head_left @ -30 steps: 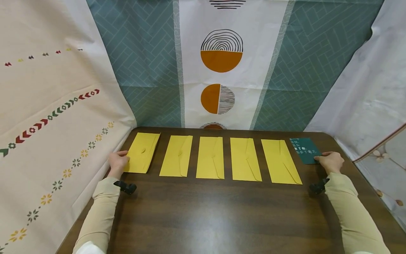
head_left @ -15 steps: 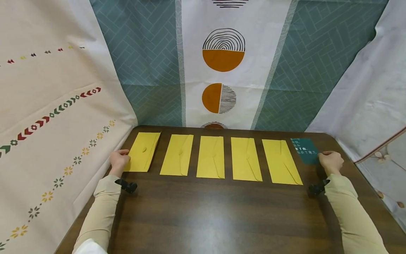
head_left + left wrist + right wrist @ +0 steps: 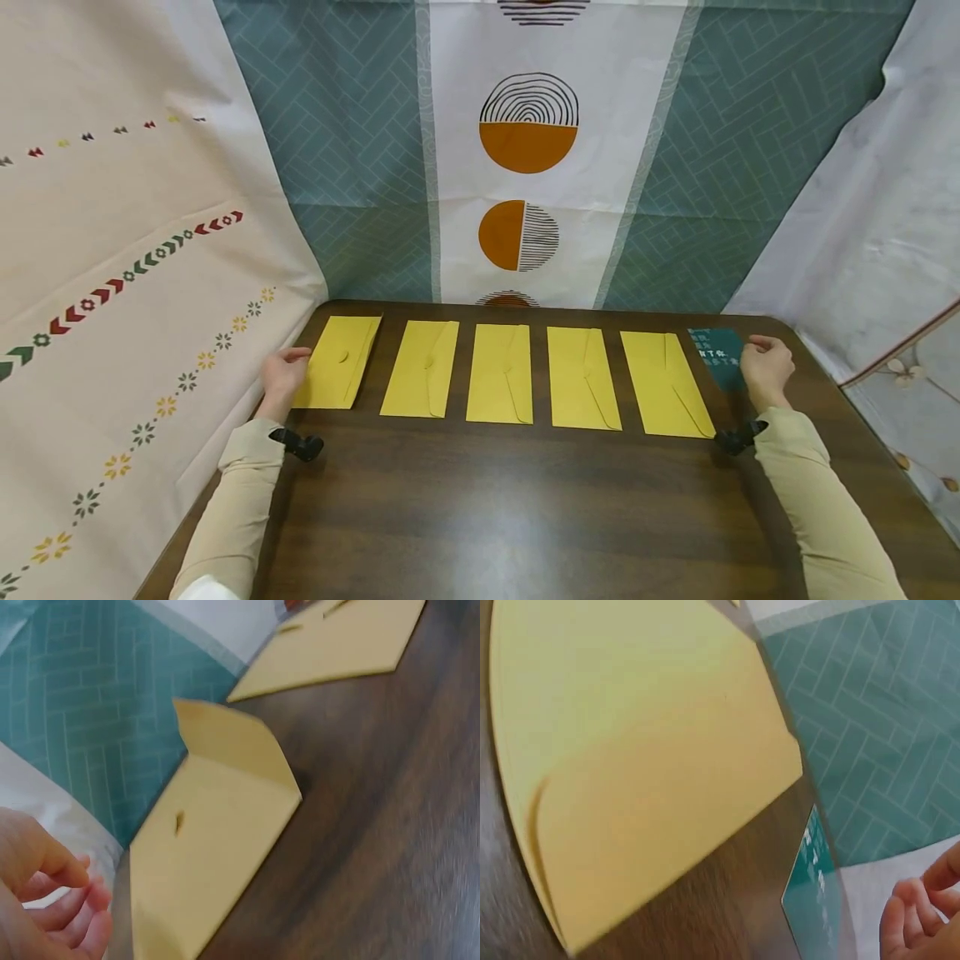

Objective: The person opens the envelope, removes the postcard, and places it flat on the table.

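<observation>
In the head view my left hand (image 3: 283,377) is at the left side of the leftmost yellow envelope (image 3: 337,364). The left wrist view shows its fingers (image 3: 73,913) loosely curled with nothing between them, while the envelope (image 3: 206,847) lies beside them, its flap (image 3: 234,742) standing up. Over on the right, my right hand (image 3: 767,372) hovers at the right side of a dark green card (image 3: 714,354) with white writing, covering part of it. Its fingers are loosely bent and hold nothing; the same card (image 3: 810,889) lies on the table beyond the hand in the right wrist view.
Several more yellow envelopes stand in a row between the hands, among them one in the middle (image 3: 500,375) and one (image 3: 663,385) beside the card. The brown table (image 3: 495,508) has hanging cloths (image 3: 360,158) behind it and at both sides.
My right hand has come away from the card's right edge, moving left and up. The left hand has shifted slightly up from the envelope's side. The card and envelopes stay in place.
</observation>
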`<state>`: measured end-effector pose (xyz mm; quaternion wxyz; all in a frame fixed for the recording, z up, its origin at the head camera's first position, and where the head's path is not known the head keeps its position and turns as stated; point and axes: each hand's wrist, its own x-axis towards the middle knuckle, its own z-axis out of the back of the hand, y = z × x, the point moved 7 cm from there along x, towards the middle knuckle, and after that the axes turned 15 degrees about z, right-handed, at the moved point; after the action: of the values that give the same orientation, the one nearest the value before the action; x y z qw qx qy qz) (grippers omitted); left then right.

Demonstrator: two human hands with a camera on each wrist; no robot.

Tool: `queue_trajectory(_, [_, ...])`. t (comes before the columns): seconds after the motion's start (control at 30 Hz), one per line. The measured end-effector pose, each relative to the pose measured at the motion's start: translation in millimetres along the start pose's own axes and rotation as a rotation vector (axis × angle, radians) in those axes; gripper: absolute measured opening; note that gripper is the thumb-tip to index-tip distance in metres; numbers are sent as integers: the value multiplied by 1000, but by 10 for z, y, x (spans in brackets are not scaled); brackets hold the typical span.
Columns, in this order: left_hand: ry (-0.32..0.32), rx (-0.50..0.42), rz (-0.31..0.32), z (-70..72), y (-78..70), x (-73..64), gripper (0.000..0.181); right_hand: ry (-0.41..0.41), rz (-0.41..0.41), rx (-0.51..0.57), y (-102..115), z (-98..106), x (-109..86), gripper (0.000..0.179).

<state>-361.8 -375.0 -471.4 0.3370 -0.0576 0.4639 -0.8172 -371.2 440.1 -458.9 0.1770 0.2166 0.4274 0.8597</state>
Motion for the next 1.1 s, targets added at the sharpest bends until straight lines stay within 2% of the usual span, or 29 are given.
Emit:
queue_trajectory(0.17, [77, -109, 4, -55, -113, -50, 32, -16, -27, 115, 57, -50, -32, 24])
queue_trajectory(0.27, [116, -137, -6, -89, -166, -83, 34, -17, -28, 157, 83, -77, -49, 14])
queue_trajectory(0.47, [190, -159, -29, -159, -248, -140, 39, -56, -39, 250, 86, -96, -70, 21])
queue_trajectory(0.73, [242, -179, -35, -188, -306, -218, 46, -151, -27, 404, 129, -81, -111, 19])
queue_trajectory(0.97, [291, -208, -55, -223, -371, -265, 44, -222, 22, 459, 269, -66, -181, 19])
queue_trajectory(1.1, [314, -242, -65, -237, -418, -284, 40, -214, 53, 454, 345, -89, -198, 22])
